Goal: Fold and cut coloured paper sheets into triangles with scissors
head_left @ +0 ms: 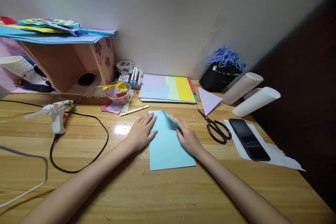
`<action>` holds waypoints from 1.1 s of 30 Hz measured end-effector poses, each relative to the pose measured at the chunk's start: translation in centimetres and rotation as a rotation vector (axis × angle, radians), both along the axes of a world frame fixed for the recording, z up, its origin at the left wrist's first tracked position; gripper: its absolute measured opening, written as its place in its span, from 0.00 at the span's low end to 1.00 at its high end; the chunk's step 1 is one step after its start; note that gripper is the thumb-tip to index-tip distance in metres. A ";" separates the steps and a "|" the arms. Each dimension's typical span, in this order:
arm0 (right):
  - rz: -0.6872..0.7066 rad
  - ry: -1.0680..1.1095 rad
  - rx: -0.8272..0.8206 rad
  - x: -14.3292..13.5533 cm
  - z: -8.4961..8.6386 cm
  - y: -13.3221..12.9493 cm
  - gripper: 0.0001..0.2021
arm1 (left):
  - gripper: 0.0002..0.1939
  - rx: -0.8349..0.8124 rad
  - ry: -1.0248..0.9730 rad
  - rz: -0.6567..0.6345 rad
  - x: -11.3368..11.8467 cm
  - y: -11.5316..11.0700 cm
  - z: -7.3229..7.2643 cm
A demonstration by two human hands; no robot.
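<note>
A light blue sheet of paper [168,150] lies on the table in front of me, its upper part bending up into a curl near the far right corner. My left hand [141,132] rests on the sheet's left edge, fingers stretched out and pressing it down. At the right edge, my right hand [188,136] has the raised part of the paper between its thumb and fingers. To the right of that hand are black-handled scissors [216,127], partly spread, and a lilac paper triangle [209,100]. A white marker [134,110] lies beyond my left hand.
A white glue gun [57,117] stands at left, its black cord looping over the table. Behind are a bowl of paper scraps [118,96], stacked coloured paper [181,89] and a cardboard box [103,56]. At right are a phone [248,140] and white rolls [257,102].
</note>
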State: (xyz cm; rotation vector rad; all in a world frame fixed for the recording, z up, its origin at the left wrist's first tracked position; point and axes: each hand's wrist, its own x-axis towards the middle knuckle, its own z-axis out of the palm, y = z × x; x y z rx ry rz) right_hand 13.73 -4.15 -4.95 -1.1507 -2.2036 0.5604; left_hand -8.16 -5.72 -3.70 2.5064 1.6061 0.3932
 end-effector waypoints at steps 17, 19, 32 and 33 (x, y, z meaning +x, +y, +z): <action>0.183 -0.235 0.044 -0.6 0.5 -1.6 0.28 | 0.29 -0.018 -0.056 -0.068 -0.7 0.0 -0.3; 0.188 -0.198 0.029 -0.6 0.6 -1.6 0.28 | 0.29 -0.027 -0.043 -0.071 -0.8 0.0 -0.3; -0.207 0.885 -0.537 -0.3 2.4 -0.2 0.14 | 0.29 -0.495 -1.146 0.174 1.8 -0.1 3.9; -0.193 0.905 -0.520 -0.4 3.1 -0.2 0.14 | 0.27 -0.540 -1.207 0.176 2.2 0.0 4.9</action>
